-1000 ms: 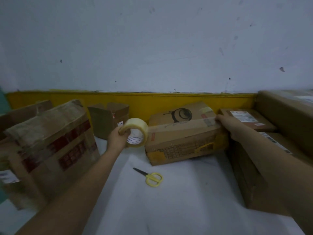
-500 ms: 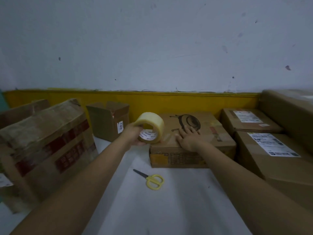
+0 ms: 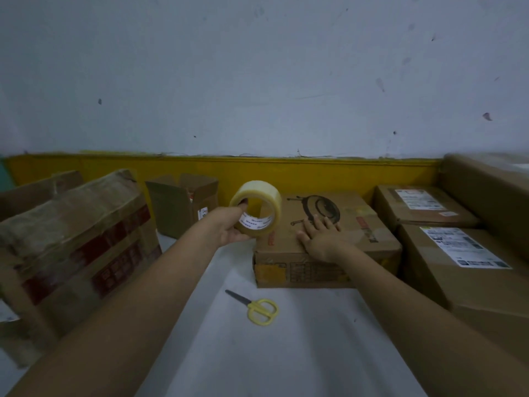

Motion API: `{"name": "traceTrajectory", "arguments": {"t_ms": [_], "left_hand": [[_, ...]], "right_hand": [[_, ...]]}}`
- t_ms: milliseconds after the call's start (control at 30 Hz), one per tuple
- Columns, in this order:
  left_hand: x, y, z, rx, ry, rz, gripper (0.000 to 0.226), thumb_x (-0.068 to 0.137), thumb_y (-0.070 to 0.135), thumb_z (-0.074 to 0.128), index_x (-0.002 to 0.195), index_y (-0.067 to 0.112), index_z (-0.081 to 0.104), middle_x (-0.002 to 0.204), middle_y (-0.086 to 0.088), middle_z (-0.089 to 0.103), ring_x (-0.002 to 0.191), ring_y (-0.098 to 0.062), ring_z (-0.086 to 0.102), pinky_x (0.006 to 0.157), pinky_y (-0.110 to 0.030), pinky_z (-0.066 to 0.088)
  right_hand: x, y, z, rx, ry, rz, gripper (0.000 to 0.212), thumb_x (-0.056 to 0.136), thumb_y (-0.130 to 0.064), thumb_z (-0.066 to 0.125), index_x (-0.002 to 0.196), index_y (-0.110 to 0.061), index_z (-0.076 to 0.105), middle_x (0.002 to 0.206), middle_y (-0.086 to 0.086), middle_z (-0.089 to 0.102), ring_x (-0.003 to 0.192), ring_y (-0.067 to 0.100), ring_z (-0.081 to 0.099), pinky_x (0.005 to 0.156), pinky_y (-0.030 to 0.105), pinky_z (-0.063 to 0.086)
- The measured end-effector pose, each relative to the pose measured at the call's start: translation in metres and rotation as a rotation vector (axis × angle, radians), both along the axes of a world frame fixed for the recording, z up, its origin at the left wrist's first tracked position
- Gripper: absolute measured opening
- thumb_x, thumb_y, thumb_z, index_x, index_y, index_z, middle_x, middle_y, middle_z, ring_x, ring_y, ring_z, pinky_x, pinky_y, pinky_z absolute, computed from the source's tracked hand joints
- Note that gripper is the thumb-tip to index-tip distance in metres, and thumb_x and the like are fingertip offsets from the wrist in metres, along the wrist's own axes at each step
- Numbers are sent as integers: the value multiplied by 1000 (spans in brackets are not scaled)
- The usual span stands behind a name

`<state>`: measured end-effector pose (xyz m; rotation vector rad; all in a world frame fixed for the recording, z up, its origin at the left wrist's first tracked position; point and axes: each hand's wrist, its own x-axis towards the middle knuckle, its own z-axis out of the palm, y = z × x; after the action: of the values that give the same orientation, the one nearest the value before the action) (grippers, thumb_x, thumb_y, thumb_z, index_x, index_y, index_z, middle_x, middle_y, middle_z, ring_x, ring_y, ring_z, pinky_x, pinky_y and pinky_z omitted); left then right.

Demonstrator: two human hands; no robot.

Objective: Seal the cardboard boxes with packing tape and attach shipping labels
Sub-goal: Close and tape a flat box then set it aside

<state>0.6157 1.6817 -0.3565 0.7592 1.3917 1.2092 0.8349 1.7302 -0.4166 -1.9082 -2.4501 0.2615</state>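
A flat cardboard box [image 3: 369, 224] with a dark round print on its top lies on the white table, against the yellow wall strip. My right hand [image 3: 322, 239] rests flat on its top near the front left corner, fingers straight. My left hand [image 3: 229, 229] holds a roll of clear packing tape [image 3: 257, 209] just above the box's left edge, thumb through the core. Yellow-handled scissors [image 3: 257, 308] lie on the table in front of the box.
Two labelled boxes [image 3: 423, 207] [image 3: 463, 259] sit to the right, with a larger box [image 3: 486, 179] behind them. A big taped box [image 3: 74, 236] stands at the left, a small open box [image 3: 183, 207] behind it. The white table [image 3: 286, 353] stretches toward me.
The box was tilted up on edge a second ago and now lies flat. My right hand went from its far right end to its top. The tape roll moved right, up to the box.
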Motion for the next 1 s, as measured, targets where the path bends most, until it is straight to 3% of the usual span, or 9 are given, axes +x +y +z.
{"name": "traceTrajectory", "arguments": {"t_ms": [200,267,367,500,600,700,800,900,1000], "left_hand": [[16,3,7,-27,-84,16,54,103,40,49,146,8,41,141,-17,56,127,-32,57,98,-48,46],[21,5,9,7,-77,30,48,105,34,47,144,6,42,140,-18,56,126,-32,58,94,-50,48],[20,8,7,-12,-34,19,55,105,36,46,150,5,36,148,-17,49,131,-33,54,109,-54,42],[21,13,-3,-12,69,-10,58,103,40,50,149,7,37,148,-16,49,130,-34,54,106,-49,44],[21,21,-7,12,180,-6,62,99,48,54,146,9,41,147,-15,50,125,-36,56,91,-44,50],[19,18,-8,32,73,-3,60,97,54,56,138,12,49,136,-12,60,116,-30,64,94,-43,52],[19,6,-31,145,-57,-64,74,91,53,65,150,15,40,147,-9,53,126,-25,58,106,-40,46],[32,-7,-67,288,188,-105,110,76,56,76,159,20,15,158,0,38,132,-14,51,101,-29,47],[45,-9,-97,422,491,-93,81,87,47,73,153,31,28,144,13,52,126,-8,54,91,-21,47]], "right_hand": [[-8,-23,31,-75,731,88,82,86,-82,10,155,-39,22,148,4,48,135,27,45,113,44,30],[-18,-28,24,-41,673,169,93,77,-90,7,156,-42,14,157,-2,37,145,26,31,121,51,13],[-26,-23,9,-23,590,196,97,73,-94,14,155,-43,6,158,-8,33,148,24,25,119,60,0],[-32,-15,27,17,965,189,97,67,-86,59,149,-46,26,146,-11,47,133,17,45,112,50,36],[-50,-10,64,268,914,210,81,74,-60,76,142,-31,42,131,-5,54,114,14,53,91,35,49],[-65,0,89,266,732,232,57,78,-50,77,123,-24,54,112,-1,61,99,17,59,72,29,47],[-63,12,85,159,819,234,49,84,-45,75,122,-20,55,112,0,61,100,17,59,67,26,44],[-56,15,75,98,988,235,44,87,-41,72,123,-21,57,111,-3,61,99,13,60,71,23,47],[-54,14,68,88,1057,266,42,87,-37,73,124,-23,58,114,-4,63,101,11,62,81,24,52]]}}
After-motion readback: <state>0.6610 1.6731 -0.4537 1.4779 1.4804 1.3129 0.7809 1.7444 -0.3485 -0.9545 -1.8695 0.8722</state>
